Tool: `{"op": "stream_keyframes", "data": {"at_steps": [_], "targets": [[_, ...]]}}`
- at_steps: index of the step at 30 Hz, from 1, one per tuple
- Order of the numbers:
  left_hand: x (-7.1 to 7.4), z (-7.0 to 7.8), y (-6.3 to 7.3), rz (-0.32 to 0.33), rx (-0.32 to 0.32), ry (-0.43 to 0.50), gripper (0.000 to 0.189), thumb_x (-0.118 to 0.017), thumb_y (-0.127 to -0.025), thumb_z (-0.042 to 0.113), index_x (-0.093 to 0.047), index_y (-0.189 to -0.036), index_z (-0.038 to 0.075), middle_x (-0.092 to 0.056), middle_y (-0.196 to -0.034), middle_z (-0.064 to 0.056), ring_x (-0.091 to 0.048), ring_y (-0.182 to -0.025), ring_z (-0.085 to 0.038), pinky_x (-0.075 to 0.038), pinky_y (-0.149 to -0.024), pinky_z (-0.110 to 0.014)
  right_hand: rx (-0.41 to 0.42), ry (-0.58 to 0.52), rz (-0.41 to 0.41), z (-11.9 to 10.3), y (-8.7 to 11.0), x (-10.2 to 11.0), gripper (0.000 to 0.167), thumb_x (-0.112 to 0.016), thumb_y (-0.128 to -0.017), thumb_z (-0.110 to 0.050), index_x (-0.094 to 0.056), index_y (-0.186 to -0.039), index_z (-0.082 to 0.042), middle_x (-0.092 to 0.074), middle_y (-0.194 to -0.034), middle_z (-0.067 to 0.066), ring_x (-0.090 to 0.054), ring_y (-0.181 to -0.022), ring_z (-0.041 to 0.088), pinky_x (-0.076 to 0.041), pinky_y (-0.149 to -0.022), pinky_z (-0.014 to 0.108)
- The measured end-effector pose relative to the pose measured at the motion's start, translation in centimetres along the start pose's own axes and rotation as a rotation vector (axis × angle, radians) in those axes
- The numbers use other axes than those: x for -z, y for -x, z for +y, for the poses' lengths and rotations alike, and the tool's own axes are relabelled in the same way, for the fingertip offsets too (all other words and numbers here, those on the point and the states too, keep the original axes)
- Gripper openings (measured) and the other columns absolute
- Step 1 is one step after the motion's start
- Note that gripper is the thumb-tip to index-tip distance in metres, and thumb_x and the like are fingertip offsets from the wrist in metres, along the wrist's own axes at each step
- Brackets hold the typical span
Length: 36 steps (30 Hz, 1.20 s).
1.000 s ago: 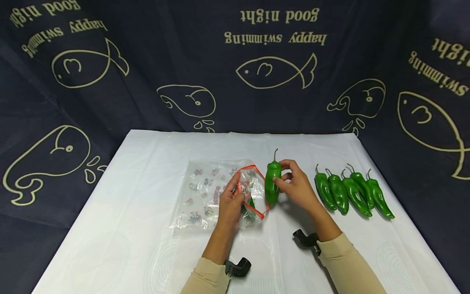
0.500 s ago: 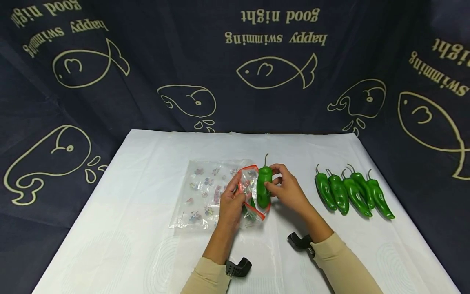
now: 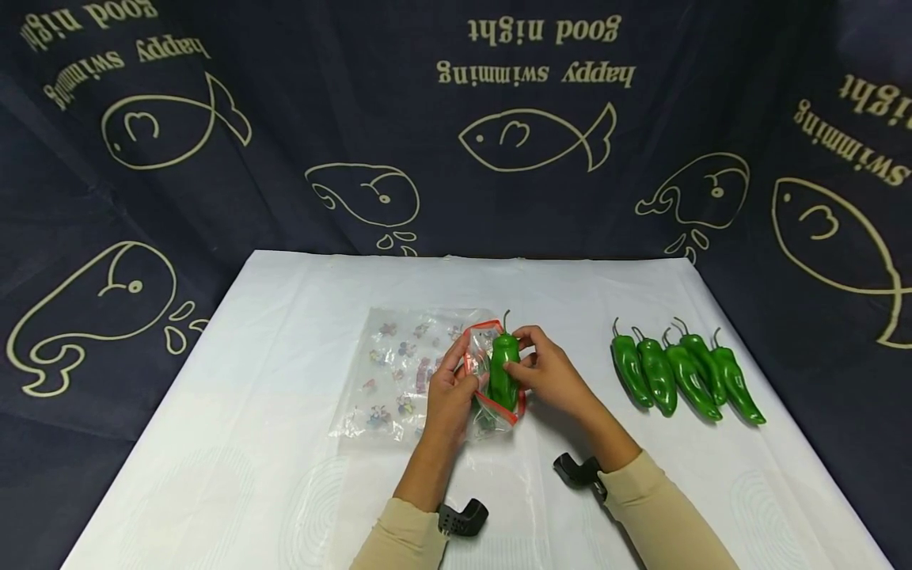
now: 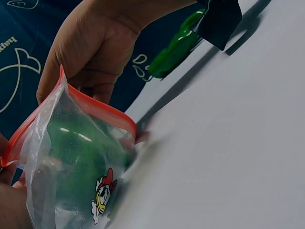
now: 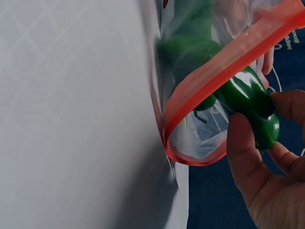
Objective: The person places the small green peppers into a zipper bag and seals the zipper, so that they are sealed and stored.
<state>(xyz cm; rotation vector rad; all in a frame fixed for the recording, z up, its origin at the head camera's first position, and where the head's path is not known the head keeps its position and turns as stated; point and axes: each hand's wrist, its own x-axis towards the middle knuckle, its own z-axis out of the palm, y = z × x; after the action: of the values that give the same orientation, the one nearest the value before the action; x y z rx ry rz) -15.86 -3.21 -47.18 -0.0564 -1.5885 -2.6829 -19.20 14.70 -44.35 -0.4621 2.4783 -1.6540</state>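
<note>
Long green pepper (image 3: 503, 378) in mouth of red-rimmed clear plastic bag (image 3: 402, 372)

Left hand (image 3: 450, 396) pinches the bag, right hand (image 3: 552, 372) grips the pepper. Only the right-wrist view shows a curved stem (image 5: 200, 117) inside; only the head view, all five loose green peppers (image 3: 691, 382).

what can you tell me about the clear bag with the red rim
The bag looks like soft, clear plastic, printed with small cartoon figures and edged at its mouth by a red band. It lies on the white table, mouth open toward the right hand. The left hand grips the mouth's edge. The right hand's pepper is partly in the opening; more green shows through the plastic.
</note>
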Motion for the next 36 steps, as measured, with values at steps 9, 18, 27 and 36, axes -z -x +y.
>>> {"op": "stream_keyframes", "data": {"at_steps": [9, 18, 27, 36], "targets": [[-0.02, -0.03, 0.01, -0.012, 0.005, -0.002, 0.072, -0.052, -0.082, -0.015, -0.041, -0.151, 0.004, -0.038, -0.153, -0.021, -0.050, -0.130, -0.033, -0.053, -0.094, -0.034, -0.022, 0.082, -0.009, 0.02, -0.08, -0.42, 0.046, -0.072, -0.089, -0.012, -0.049, -0.128, -0.004, -0.057, -0.111, 0.016, -0.063, -0.076, 0.017, -0.056, -0.060, 0.029], [-0.04, 0.07, 0.04, -0.016, 0.002, -0.008, 0.072, -0.052, -0.083, -0.016, -0.041, -0.151, 0.005, -0.035, -0.156, -0.015, -0.050, -0.130, -0.030, -0.053, -0.093, -0.032, -0.019, 0.110, -0.020, -0.29, -0.02, -0.67, 0.043, -0.071, -0.089, -0.011, -0.050, -0.126, -0.005, -0.058, -0.108, 0.015, -0.062, -0.075, 0.017, -0.055, -0.059, 0.029], [0.16, 0.28, 0.07, -0.029, -0.022, -0.013, 0.071, -0.052, -0.084, -0.014, -0.042, -0.151, 0.008, -0.037, -0.156, -0.013, -0.049, -0.131, -0.033, -0.054, -0.092, -0.031, -0.003, 0.136, -0.047, -0.57, 0.07, -0.81, 0.043, -0.071, -0.089, -0.012, -0.050, -0.125, -0.003, -0.059, -0.108, 0.015, -0.061, -0.075, 0.020, -0.054, -0.058, 0.028], [0.21, 0.25, 0.09, -0.043, -0.038, 0.030, 0.072, -0.053, -0.084, -0.015, -0.042, -0.151, 0.009, -0.034, -0.157, -0.015, -0.040, -0.135, -0.041, -0.054, -0.091, -0.029, 0.013, 0.156, -0.091, -0.67, 0.07, -0.87, 0.042, -0.071, -0.089, -0.012, -0.051, -0.125, -0.005, -0.060, -0.106, 0.014, -0.061, -0.076, 0.020, -0.055, -0.060, 0.029]]}}
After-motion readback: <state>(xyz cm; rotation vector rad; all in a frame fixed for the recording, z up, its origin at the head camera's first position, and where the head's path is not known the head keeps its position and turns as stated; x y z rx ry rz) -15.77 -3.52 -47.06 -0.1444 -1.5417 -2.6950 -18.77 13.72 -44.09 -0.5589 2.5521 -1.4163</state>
